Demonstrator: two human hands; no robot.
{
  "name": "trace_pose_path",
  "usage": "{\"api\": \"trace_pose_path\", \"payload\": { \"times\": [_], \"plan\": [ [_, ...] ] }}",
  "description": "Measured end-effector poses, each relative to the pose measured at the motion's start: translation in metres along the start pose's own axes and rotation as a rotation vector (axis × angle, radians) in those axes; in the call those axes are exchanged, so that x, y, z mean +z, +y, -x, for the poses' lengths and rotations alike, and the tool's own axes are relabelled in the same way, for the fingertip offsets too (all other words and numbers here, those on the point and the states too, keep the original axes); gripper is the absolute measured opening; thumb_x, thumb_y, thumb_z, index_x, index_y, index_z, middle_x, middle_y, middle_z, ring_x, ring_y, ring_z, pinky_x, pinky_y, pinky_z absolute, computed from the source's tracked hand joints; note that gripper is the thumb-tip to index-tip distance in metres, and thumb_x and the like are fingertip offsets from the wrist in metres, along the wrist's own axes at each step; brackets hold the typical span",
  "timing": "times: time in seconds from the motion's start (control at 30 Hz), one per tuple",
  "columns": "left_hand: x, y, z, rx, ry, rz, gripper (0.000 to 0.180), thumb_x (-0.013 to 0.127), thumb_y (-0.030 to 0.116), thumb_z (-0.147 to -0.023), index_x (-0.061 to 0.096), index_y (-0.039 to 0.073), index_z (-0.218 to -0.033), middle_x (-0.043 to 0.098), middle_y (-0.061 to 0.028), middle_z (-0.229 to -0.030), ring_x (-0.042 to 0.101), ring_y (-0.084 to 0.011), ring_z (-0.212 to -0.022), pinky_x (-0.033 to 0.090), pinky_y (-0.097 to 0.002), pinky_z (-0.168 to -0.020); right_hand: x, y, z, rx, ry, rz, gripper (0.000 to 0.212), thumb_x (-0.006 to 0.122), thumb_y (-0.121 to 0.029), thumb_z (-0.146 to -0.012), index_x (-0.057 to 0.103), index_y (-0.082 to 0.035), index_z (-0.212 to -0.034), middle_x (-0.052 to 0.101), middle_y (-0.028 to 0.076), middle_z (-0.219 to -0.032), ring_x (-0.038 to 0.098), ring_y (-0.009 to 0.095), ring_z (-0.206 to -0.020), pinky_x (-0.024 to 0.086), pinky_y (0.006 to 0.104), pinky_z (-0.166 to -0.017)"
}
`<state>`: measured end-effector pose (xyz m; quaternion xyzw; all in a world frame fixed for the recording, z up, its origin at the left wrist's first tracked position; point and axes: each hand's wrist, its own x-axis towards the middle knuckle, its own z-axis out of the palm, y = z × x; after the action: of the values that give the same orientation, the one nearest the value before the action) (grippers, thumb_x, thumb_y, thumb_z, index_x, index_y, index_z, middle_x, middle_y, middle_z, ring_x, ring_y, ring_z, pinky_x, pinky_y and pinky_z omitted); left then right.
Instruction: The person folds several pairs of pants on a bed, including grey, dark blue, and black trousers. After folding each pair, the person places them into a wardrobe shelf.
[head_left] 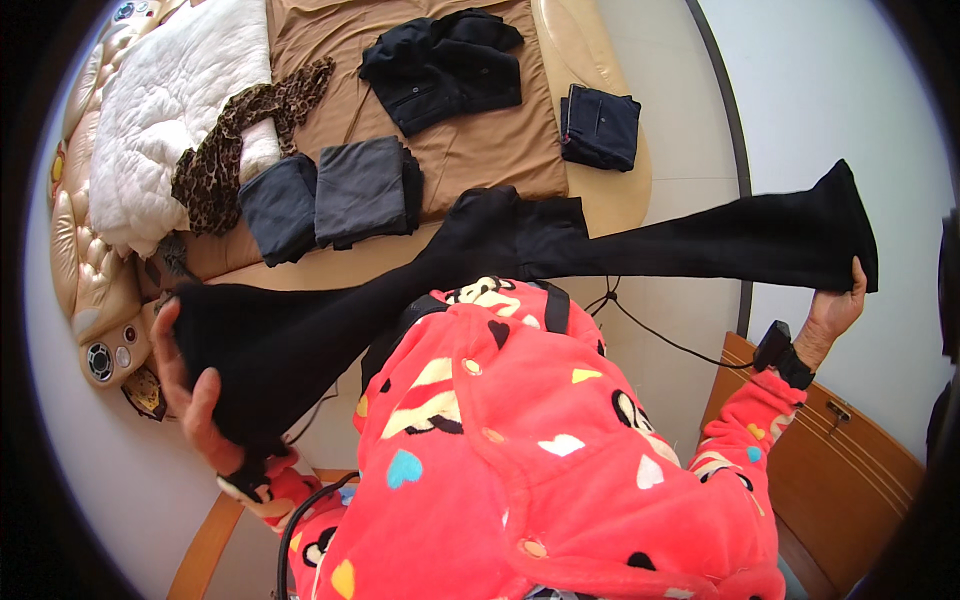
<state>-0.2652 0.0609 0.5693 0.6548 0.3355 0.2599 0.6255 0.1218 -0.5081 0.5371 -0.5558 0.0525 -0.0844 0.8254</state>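
Note:
A pair of black flared trousers (pixel 690 240) is stretched sideways in front of me, its middle at the near edge of the bed and one leg reaching out to each side. My left hand (pixel 195 395) is at the wide end of the left leg, thumb over the cloth and fingers along the outer edge. At the far end of the other leg, my right hand (pixel 840 310) grips the lower corner of the hem between thumb and fingers. Part of each hand's grip is hidden by the cloth.
On the bed (pixel 330 60) lie folded grey trousers (pixel 360 190), folded dark blue-grey trousers (pixel 278 210), crumpled black trousers (pixel 445 75), a leopard-print garment (pixel 235 140) and a white quilt (pixel 190 90). Folded navy trousers (pixel 600 128) rest on its right rim. A wooden chair (pixel 830 450) stands right.

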Motion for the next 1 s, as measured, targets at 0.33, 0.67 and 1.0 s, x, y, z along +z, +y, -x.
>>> {"api": "trace_pose_path", "payload": {
  "times": [0.33, 0.67, 1.0],
  "plan": [
    [0.090, -0.044, -0.031, -0.330, -0.422, 0.303, 0.075, 0.068, 0.002, -0.076, 0.034, 0.001, -0.143, 0.060, -0.0112, -0.118, 0.062, -0.0156, -0.100, 0.049, -0.0269, -0.087, 0.152, 0.087, 0.137, 0.512, -1.058, 0.364, 0.084, 0.043, -0.075, -0.083, 0.060, 0.005, -0.105, 0.048, 0.000, -0.067, 0.040, 0.008, -0.059, 0.029, 0.0231, -0.055],
    [0.169, -0.073, -0.014, -0.177, -0.746, 0.201, 0.050, 0.048, 0.014, -0.102, 0.026, 0.005, -0.146, 0.061, -0.0024, -0.103, 0.054, -0.0060, -0.091, 0.042, -0.0154, -0.082, 0.246, 0.149, 0.221, 0.581, -1.406, 0.475, 0.048, 0.063, -0.032, -0.092, 0.052, 0.003, -0.123, 0.062, 0.011, -0.108, 0.055, 0.017, -0.103, 0.044, 0.0312, -0.090],
    [0.154, -0.082, -0.028, -0.073, -0.663, 0.185, 0.068, 0.060, -0.006, -0.080, 0.033, 0.000, -0.142, 0.062, -0.0096, -0.114, 0.061, -0.0122, -0.099, 0.050, -0.0242, -0.082, 0.232, 0.137, 0.206, 0.757, -1.087, 0.493, 0.025, 0.054, -0.009, -0.087, 0.066, 0.007, -0.103, 0.067, 0.002, -0.086, 0.058, 0.007, -0.076, 0.049, 0.0231, -0.070]
  ]
}}
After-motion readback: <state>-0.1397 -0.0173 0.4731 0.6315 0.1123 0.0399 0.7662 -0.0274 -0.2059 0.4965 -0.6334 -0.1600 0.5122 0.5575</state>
